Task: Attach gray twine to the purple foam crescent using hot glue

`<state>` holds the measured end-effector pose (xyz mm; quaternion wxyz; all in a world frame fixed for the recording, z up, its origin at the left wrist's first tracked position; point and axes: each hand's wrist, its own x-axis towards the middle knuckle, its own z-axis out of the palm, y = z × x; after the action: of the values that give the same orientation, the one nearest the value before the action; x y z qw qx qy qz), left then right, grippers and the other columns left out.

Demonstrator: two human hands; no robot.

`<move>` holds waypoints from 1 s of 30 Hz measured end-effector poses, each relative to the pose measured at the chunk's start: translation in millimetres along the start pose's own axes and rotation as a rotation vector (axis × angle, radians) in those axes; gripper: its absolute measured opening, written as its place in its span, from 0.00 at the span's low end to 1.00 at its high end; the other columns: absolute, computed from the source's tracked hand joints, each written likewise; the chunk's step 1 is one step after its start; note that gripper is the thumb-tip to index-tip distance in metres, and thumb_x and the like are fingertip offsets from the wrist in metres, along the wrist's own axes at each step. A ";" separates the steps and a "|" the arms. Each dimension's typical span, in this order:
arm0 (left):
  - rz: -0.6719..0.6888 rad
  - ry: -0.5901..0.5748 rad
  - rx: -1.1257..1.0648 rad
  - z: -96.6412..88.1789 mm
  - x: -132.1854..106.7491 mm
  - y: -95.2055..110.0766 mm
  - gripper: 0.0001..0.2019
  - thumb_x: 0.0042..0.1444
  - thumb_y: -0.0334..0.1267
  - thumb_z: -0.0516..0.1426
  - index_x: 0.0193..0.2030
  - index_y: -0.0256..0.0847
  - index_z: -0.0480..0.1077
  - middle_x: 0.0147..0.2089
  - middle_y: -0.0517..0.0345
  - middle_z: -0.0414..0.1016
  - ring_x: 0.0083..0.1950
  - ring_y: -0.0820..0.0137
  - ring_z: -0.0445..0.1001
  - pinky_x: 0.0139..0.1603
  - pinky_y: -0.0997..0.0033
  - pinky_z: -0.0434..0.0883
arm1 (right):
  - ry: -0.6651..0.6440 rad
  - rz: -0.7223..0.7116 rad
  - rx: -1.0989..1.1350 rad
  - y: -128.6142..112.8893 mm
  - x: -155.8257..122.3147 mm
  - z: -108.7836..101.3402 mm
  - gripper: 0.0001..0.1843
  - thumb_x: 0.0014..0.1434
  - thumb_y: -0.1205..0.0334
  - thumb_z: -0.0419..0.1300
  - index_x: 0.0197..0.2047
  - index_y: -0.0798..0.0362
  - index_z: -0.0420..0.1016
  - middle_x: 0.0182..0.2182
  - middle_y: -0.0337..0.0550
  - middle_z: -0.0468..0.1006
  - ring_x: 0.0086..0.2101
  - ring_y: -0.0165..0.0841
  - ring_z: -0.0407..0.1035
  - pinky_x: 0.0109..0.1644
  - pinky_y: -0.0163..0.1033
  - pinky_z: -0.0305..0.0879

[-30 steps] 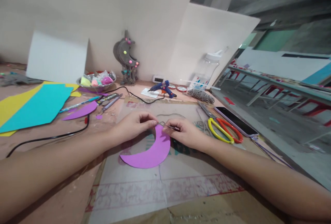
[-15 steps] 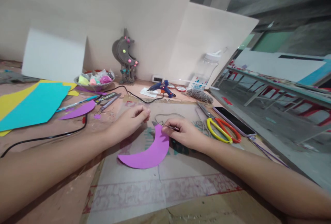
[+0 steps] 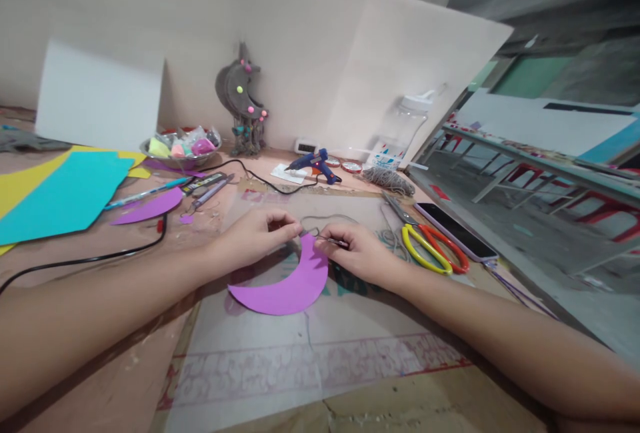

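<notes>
We have the purple moon (image 3: 293,293) near the middle of the surface (image 3: 135,376), over a clear sheet (image 3: 363,316) and well in from the right edge. Our right hand (image 3: 356,246) is nearly closed, with thumb and finger pinching the moon by its top tip. Our left hand (image 3: 265,233) is curled, its thumb and finger just beside that tip. We can't tell if they have hold of the thin grey cord (image 3: 340,216).

To wrap the cord well, we think we should pinch the moon softly so the tip doesn't bend. We should pull the cord snug, lay each turn right beside the last, and keep the loose loop from getting tangled.

Now the words. The clear bottle (image 3: 400,130) by the back edge seems to say "CLASSIC" in blue. Big green letters (image 3: 345,283) show on or under the clear sheet, but the moon and our right hand hide too much to read them. The little white clock (image 3: 305,146) at the back edge is too small for us to read.
</notes>
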<state>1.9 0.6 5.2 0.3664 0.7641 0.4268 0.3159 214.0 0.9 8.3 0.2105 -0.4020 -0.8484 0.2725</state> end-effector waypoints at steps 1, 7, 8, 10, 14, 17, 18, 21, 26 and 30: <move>0.010 -0.003 0.000 0.1 -0.1 -0.2 0.13 0.57 0.44 0.52 0.32 0.37 0.72 0.30 0.59 0.74 0.31 0.72 0.70 0.31 0.75 0.63 | 0.000 0.000 0.008 0.1 0.0 0.1 0.13 0.60 0.57 0.52 0.28 0.55 0.70 0.24 0.38 0.70 0.27 0.27 0.63 0.30 0.32 0.58; 0.001 0.029 -0.051 0.7 -0.3 -1.6 0.16 0.60 0.45 0.48 0.30 0.37 0.70 0.30 0.58 0.74 0.34 0.70 0.71 0.34 0.73 0.65 | -0.001 -0.007 0.021 0.9 -0.4 -0.2 0.14 0.60 0.56 0.52 0.28 0.54 0.69 0.24 0.37 0.69 0.27 0.27 0.62 0.30 0.32 0.57; -0.001 0.033 -0.056 0.6 -0.1 -1.9 0.17 0.60 0.46 0.48 0.30 0.37 0.71 0.31 0.57 0.74 0.34 0.69 0.72 0.34 0.73 0.66 | 0.002 -0.005 0.014 0.7 -0.4 -0.4 0.14 0.60 0.56 0.52 0.28 0.54 0.69 0.24 0.37 0.68 0.26 0.27 0.62 0.30 0.32 0.57; -0.008 0.027 -0.039 0.2 0.3 -2.6 0.18 0.59 0.49 0.50 0.32 0.37 0.71 0.31 0.57 0.74 0.34 0.69 0.72 0.33 0.73 0.66 | 0.004 -0.002 -0.001 0.5 -0.4 -0.6 0.15 0.60 0.55 0.52 0.27 0.54 0.69 0.24 0.37 0.68 0.26 0.27 0.61 0.30 0.32 0.56; -0.019 0.011 0.007 -0.5 0.4 -3.4 0.16 0.56 0.49 0.53 0.33 0.37 0.72 0.30 0.59 0.73 0.31 0.71 0.70 0.31 0.74 0.64 | -0.003 0.002 0.009 1.2 -0.4 -0.2 0.14 0.60 0.55 0.52 0.28 0.54 0.69 0.24 0.37 0.68 0.26 0.27 0.62 0.29 0.32 0.56; 0.007 0.014 0.011 -0.5 0.0 -3.2 0.15 0.58 0.46 0.51 0.32 0.37 0.71 0.30 0.59 0.73 0.32 0.72 0.70 0.31 0.74 0.64 | -0.001 -0.001 0.024 2.4 -0.3 0.2 0.14 0.60 0.55 0.52 0.28 0.54 0.69 0.25 0.38 0.69 0.27 0.27 0.62 0.30 0.33 0.57; 0.009 0.018 0.007 -0.4 -0.1 -2.9 0.15 0.59 0.45 0.50 0.31 0.37 0.70 0.30 0.59 0.72 0.32 0.72 0.70 0.31 0.74 0.64 | 0.000 -0.003 0.025 2.7 -0.3 0.3 0.14 0.60 0.56 0.52 0.28 0.55 0.69 0.25 0.38 0.69 0.27 0.28 0.63 0.30 0.33 0.57; 0.004 0.024 -0.015 -0.1 -0.1 -1.9 0.16 0.60 0.46 0.48 0.32 0.37 0.71 0.31 0.58 0.73 0.34 0.71 0.70 0.33 0.74 0.65 | -0.002 0.000 0.023 3.5 -0.3 0.3 0.14 0.60 0.56 0.52 0.28 0.55 0.69 0.25 0.38 0.70 0.27 0.28 0.63 0.31 0.33 0.58; -0.040 -0.003 -0.012 0.4 -0.7 1.0 0.15 0.57 0.47 0.52 0.34 0.37 0.71 0.30 0.58 0.73 0.31 0.71 0.69 0.31 0.74 0.63 | -0.004 0.006 0.024 2.3 -0.4 -0.3 0.14 0.61 0.55 0.52 0.29 0.55 0.70 0.26 0.38 0.70 0.28 0.28 0.64 0.32 0.33 0.59; -0.016 -0.011 -0.013 0.1 -1.9 5.0 0.13 0.58 0.44 0.51 0.32 0.37 0.69 0.29 0.60 0.70 0.31 0.72 0.67 0.31 0.75 0.62 | -0.016 -0.013 0.033 -1.5 -0.8 -0.6 0.15 0.60 0.55 0.52 0.28 0.55 0.69 0.24 0.37 0.68 0.27 0.27 0.62 0.30 0.32 0.57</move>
<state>3.2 -3.0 8.9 0.3761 0.7600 0.4287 0.3117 213.9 -0.3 9.6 0.2119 -0.3908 -0.8480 0.2885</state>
